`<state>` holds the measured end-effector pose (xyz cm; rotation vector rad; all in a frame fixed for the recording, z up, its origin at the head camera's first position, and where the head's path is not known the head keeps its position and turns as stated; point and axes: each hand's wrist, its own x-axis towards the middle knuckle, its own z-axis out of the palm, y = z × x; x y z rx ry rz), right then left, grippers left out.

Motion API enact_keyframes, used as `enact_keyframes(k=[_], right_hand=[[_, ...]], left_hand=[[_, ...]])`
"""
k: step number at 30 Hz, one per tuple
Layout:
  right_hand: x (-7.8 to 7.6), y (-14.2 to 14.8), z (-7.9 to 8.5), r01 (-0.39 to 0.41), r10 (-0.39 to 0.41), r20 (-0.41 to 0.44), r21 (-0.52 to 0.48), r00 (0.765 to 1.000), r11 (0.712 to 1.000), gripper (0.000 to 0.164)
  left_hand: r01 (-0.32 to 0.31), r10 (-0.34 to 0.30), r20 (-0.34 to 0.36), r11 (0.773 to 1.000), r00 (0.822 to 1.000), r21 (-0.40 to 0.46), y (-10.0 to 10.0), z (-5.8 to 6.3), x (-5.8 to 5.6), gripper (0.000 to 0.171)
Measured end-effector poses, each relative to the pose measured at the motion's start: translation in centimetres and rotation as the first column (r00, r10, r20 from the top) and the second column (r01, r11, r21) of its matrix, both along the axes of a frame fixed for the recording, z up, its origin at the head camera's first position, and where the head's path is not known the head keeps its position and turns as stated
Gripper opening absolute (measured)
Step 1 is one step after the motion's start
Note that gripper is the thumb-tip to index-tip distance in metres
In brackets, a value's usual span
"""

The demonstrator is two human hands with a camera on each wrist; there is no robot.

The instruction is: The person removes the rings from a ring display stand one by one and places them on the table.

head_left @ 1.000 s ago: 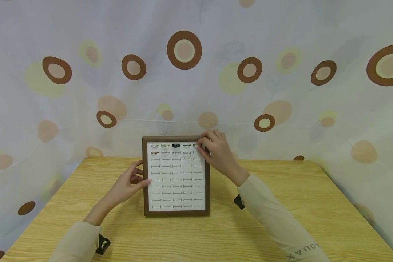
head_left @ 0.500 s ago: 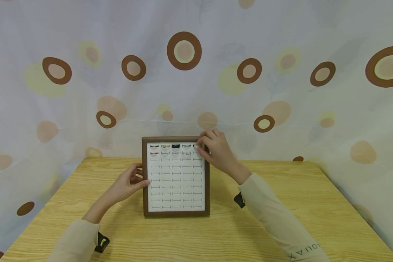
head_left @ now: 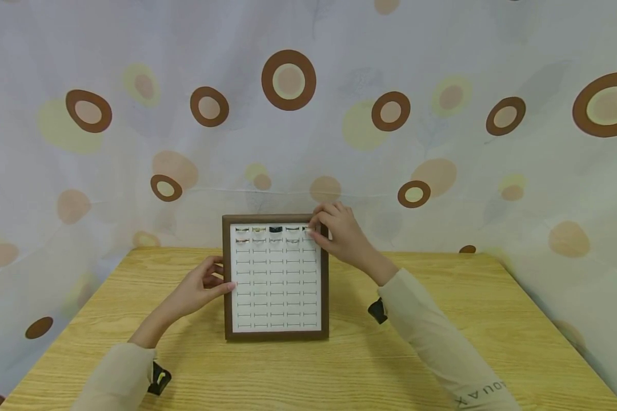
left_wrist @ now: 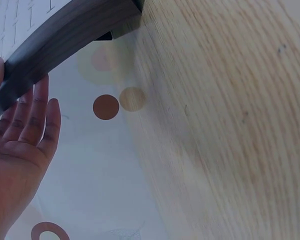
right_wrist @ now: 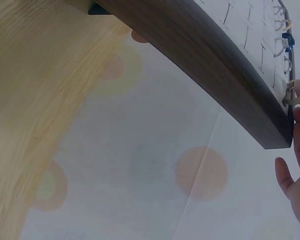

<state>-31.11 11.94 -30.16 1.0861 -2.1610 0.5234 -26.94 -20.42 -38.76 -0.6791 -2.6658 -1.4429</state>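
A ring display board (head_left: 277, 291) with a brown wooden frame and a white slotted face stands upright on the table. My left hand (head_left: 197, 290) grips its left side, thumb on the front edge and fingers behind; the left wrist view shows those fingers (left_wrist: 39, 112) fairly straight against the frame. At the top right corner, my right hand (head_left: 343, 235) pinches a ring (right_wrist: 290, 94) at the last slot of the top row, its fingertips partly covering it. A black ring (head_left: 275, 229) and a gold-toned ring (head_left: 259, 230) sit in the same row, and several thin rings line the second.
The wooden table (head_left: 308, 377) reaches back to a patterned cloth (head_left: 308, 154) that hangs behind and at both sides. Small black devices, one at the left cuff (head_left: 159, 378) and one at the right cuff (head_left: 377, 311), sit below the wrists. Lower rows of the board show bare slots.
Both hands keep their hold in nearly the same places. The right forearm has shifted slightly to the right, while the fingertips stay at the top right ring.
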Motion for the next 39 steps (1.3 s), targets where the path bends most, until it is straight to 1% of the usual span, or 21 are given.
enact_keyframes(k=[6,9,12,17,21,24,27,31,39], right_hand=[[0.3,0.2,0.7,-0.049,0.052,0.083,-0.031,0.995,0.998,0.008],[0.4,0.3,0.9,-0.058,0.062,0.108,-0.042,0.992,0.997,0.008],[0.4,0.5,1.0,-0.073,0.077,0.092,-0.042,0.993,0.996,0.008],[0.5,1.3,1.0,-0.104,0.106,0.035,-0.045,0.994,0.994,0.010],[0.7,2.3,0.9,-0.105,0.107,0.032,-0.047,0.994,0.993,0.011],[0.8,3.3,0.7,-0.081,0.083,0.048,-0.045,0.995,0.996,0.013],[0.8,4.3,0.1,-0.054,0.057,0.066,-0.046,0.996,0.997,0.014],[0.8,5.7,-1.0,-0.020,0.024,0.114,-0.037,0.993,0.999,0.013],[0.4,7.8,-4.3,0.047,-0.049,0.161,0.012,0.986,0.999,0.014]], left_hand=[[-0.004,0.004,-0.007,1.000,1.000,-0.009,-0.1,0.0,-0.1,0.056],[-0.007,0.007,-0.007,1.000,1.000,-0.012,-0.2,0.0,-0.2,0.056],[-0.008,0.008,-0.010,1.000,1.000,-0.015,-0.1,0.0,-0.3,0.055],[-0.004,0.004,-0.016,1.000,1.000,-0.015,0.0,0.2,-0.2,0.056],[-0.005,0.004,-0.008,1.000,1.000,-0.016,0.1,0.3,-0.1,0.057],[-0.009,0.009,-0.005,1.000,1.000,-0.019,0.1,0.3,-0.1,0.058],[-0.013,0.013,-0.010,1.000,1.000,-0.022,0.1,0.3,-0.1,0.057],[-0.013,0.012,-0.023,1.000,1.000,-0.028,0.0,0.1,-0.1,0.057],[-0.018,0.017,-0.008,0.999,1.000,-0.030,0.1,0.2,0.0,0.057]])
